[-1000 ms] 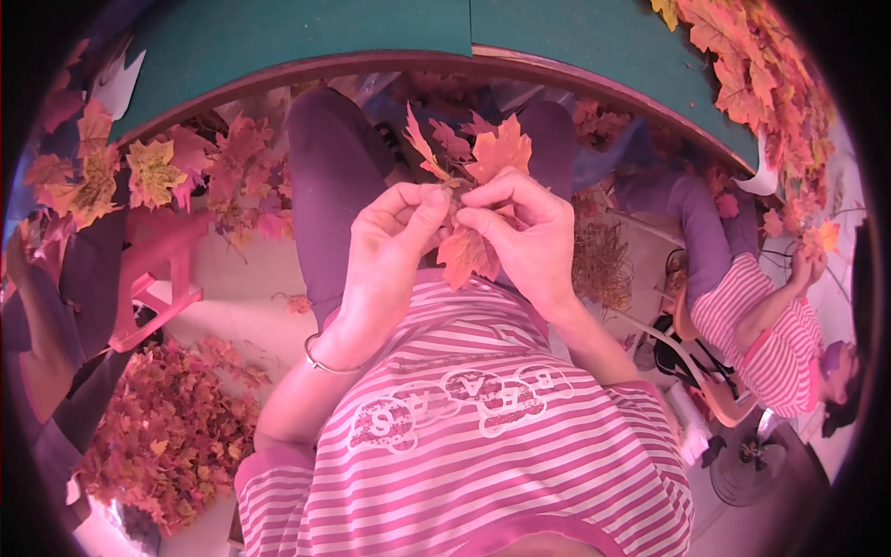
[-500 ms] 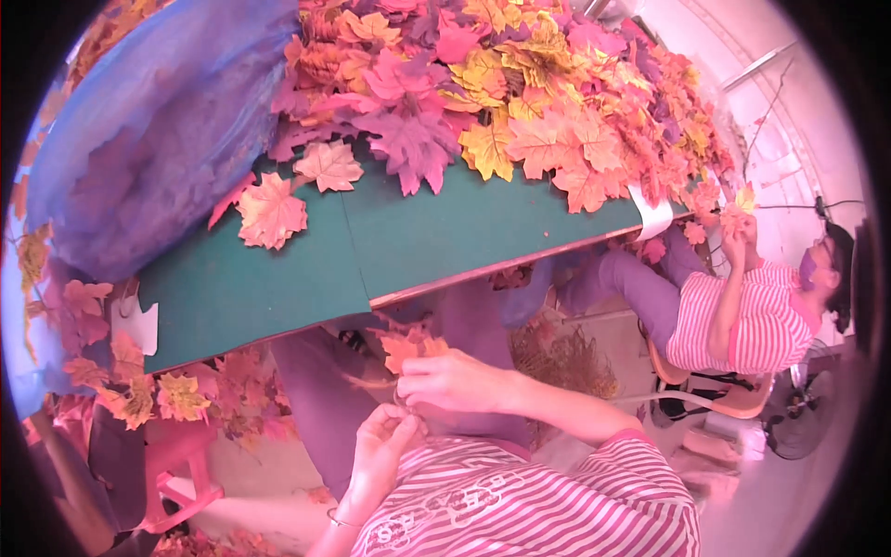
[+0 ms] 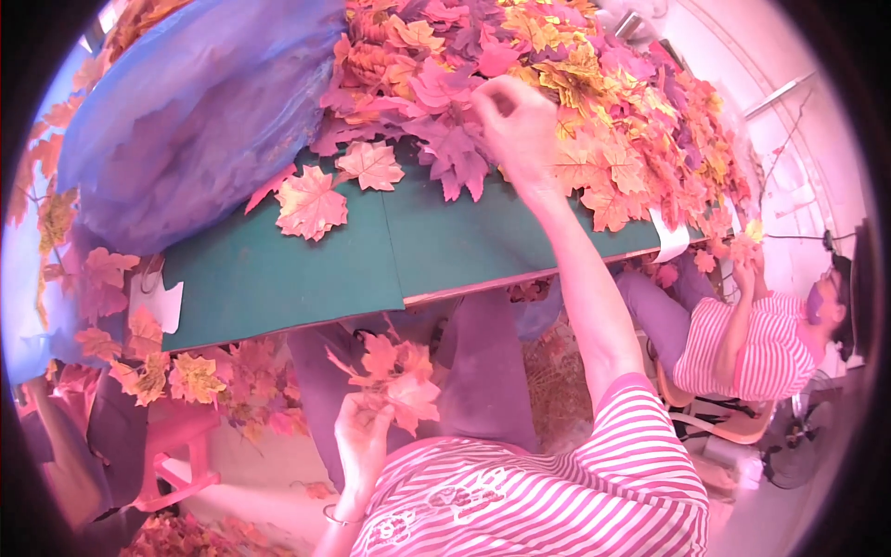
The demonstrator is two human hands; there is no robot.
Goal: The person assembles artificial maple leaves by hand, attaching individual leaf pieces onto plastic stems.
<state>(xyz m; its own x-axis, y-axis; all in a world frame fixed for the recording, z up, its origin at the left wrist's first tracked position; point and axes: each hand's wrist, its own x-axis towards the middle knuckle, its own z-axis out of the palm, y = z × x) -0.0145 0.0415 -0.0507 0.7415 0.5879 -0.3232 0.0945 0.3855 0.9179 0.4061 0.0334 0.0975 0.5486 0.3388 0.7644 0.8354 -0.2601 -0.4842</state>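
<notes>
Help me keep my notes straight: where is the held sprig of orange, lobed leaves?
In the head view's lower half, just left of centre, the sprig is pinched by the left hand, below the near edge of the flat green tabletop.

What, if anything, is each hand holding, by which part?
Left hand: a maple-leaf sprig, pinched at its lower end. Right hand, over the leaf pile: cannot tell.

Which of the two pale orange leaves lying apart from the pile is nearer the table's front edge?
The left leaf; the right leaf sits farther back on the table, closer to the leaf pile.
</notes>
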